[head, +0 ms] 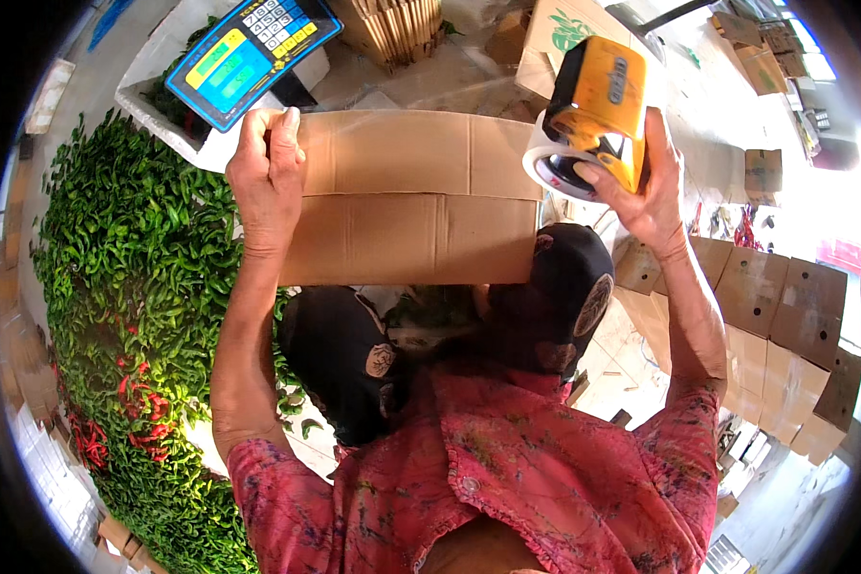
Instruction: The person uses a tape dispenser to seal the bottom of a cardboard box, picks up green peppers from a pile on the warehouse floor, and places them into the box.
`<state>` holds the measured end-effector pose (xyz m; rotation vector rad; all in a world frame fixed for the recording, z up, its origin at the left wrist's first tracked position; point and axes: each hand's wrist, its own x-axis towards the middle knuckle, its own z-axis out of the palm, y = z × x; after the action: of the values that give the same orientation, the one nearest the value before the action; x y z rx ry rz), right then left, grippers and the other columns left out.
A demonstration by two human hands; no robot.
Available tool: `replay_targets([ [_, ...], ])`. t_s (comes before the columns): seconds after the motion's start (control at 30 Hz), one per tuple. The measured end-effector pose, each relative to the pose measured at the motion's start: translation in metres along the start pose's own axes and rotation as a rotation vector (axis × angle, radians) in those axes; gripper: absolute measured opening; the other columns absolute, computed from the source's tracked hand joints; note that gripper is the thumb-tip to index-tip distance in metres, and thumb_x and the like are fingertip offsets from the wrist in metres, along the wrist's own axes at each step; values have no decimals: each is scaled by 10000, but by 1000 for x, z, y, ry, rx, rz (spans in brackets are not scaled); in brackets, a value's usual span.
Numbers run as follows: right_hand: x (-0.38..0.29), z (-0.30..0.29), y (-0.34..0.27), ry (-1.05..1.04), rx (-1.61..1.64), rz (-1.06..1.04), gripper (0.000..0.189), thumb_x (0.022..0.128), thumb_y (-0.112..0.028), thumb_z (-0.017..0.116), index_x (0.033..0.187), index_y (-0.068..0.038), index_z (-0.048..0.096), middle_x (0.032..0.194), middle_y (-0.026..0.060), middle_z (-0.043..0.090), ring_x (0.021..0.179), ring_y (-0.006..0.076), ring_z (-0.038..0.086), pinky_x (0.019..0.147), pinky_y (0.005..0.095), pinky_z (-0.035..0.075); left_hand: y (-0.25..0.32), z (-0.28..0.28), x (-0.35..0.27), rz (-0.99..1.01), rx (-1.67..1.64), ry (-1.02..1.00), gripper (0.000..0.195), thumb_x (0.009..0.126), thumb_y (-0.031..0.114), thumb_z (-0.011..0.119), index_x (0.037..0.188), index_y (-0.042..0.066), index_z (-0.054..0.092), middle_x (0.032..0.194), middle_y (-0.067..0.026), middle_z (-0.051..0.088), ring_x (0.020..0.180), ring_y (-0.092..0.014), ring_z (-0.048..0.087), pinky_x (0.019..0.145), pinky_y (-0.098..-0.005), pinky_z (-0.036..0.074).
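A brown cardboard box [402, 237] sits before my knees, its two top flaps folded down so that they meet along a seam. My left hand [269, 165] grips the box's far left side, the thumb pointing up. In my right hand [646, 179] is a yellow and black packing tape dispenser [603, 107], raised by the far right corner of the box. A wide roll of tape [561, 172] is fitted on it. Whether a strip of tape runs from it to the box is hard to make out. The box's contents are hidden.
A large heap of green peppers [143, 237] covers the floor at left, with some red peppers [143, 409] among them. Beyond the box stand a digital scale display [255, 61], a white foam box [147, 90] and folded cartons [391, 32]. Stacked cardboard boxes [753, 294] stand at right.
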<state>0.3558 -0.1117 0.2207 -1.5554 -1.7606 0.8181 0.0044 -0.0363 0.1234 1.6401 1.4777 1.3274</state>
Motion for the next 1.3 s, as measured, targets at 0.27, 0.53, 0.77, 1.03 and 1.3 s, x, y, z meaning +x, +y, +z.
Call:
replay_targets([
  [0.27, -6, -7, 46, 16, -146, -80, 565, 767, -132, 806, 1221, -3, 496, 1040, 89, 668, 958, 139, 637, 873, 291, 513, 6, 5, -8, 70, 23, 8, 228, 1021, 195, 567, 861, 32, 553, 704, -12, 559, 633, -74, 497, 607, -241, 443],
  [0.53, -2, 1, 49, -4, -119, -92, 529, 784, -105, 766, 1228, -14, 493, 1045, 96, 672, 946, 146, 639, 885, 292, 510, 1, 6, -8, 86, 81, 87, 230, 1013, 216, 578, 893, 19, 583, 677, -38, 599, 613, -92, 545, 603, -269, 474],
  [0.77, -6, 2, 6, -30, -95, -23, 547, 792, -88, 742, 1260, -14, 469, 1060, 96, 671, 965, 148, 637, 894, 299, 508, -2, 3, -3, -74, 67, 55, 253, 1022, 230, 567, 869, 28, 560, 668, -26, 580, 578, -81, 522, 565, -249, 446],
  [1.03, 18, 54, -16, -65, -181, -308, 537, 746, -271, 853, 1094, -41, 515, 810, 122, 677, 742, 253, 719, 687, 338, 564, -8, -3, -1, -61, -166, 89, 270, 1019, 225, 582, 826, 47, 518, 632, -28, 574, 533, -79, 526, 501, -240, 425],
  [1.3, 30, 77, -35, -134, -230, -399, 522, 752, -280, 853, 1057, -39, 505, 823, 128, 689, 775, 301, 729, 699, 351, 574, -14, -8, 0, -107, -235, 92, 263, 1009, 228, 601, 834, 46, 527, 632, -31, 585, 524, -88, 536, 501, -249, 438],
])
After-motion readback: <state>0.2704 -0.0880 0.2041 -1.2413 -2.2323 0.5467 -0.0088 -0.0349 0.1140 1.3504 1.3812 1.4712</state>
